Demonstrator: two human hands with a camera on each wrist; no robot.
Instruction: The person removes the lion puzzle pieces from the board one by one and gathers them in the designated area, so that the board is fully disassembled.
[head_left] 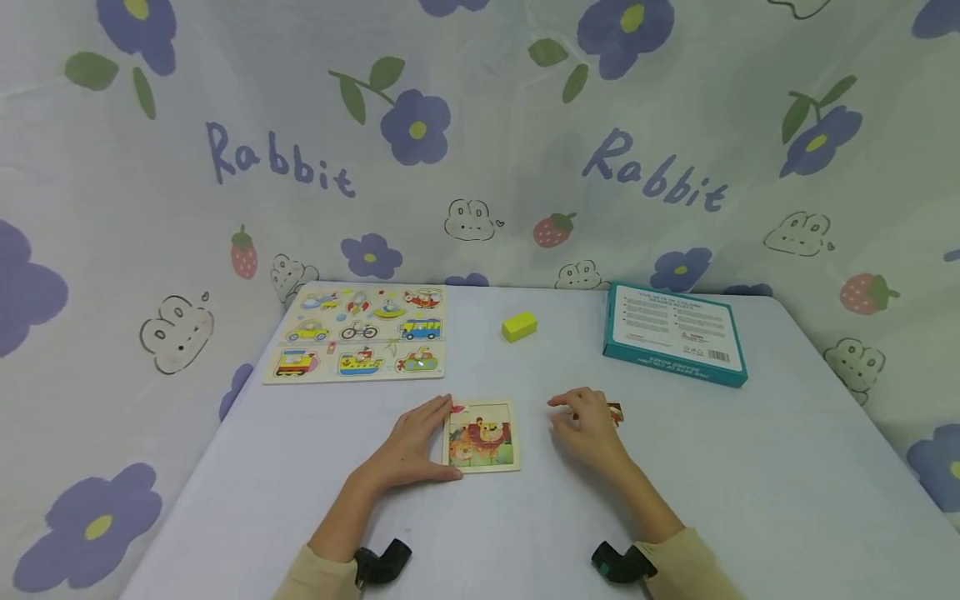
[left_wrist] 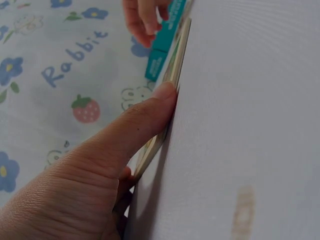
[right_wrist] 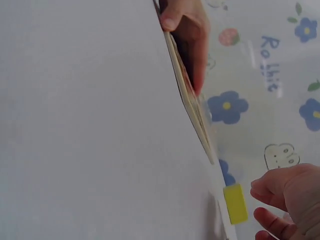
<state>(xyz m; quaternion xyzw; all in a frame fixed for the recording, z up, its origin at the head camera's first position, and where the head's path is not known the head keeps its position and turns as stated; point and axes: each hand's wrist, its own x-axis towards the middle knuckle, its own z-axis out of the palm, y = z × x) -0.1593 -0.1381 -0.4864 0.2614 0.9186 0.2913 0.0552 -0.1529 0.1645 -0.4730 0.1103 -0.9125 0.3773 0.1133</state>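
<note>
A small square wooden jigsaw puzzle [head_left: 482,437] with an animal picture lies on the table in the head view. My left hand [head_left: 411,443] holds it by the left side, thumb at the near edge and fingers by the far corner. The left wrist view shows the thumb [left_wrist: 155,102] pressed on the tray's edge. To the right, my right hand [head_left: 588,429] hovers with thumb and fingers apart, and nothing shows between them in the right wrist view. A dark printed puzzle piece [head_left: 616,413] peeks out beyond that hand, which hides the rest there.
A wooden vehicle puzzle board [head_left: 356,346] lies at the back left. A yellow block [head_left: 519,327] sits behind the jigsaw, and a teal box [head_left: 675,333] lies flat at the back right. A patterned cloth [head_left: 510,150] hangs behind the white table [head_left: 510,542].
</note>
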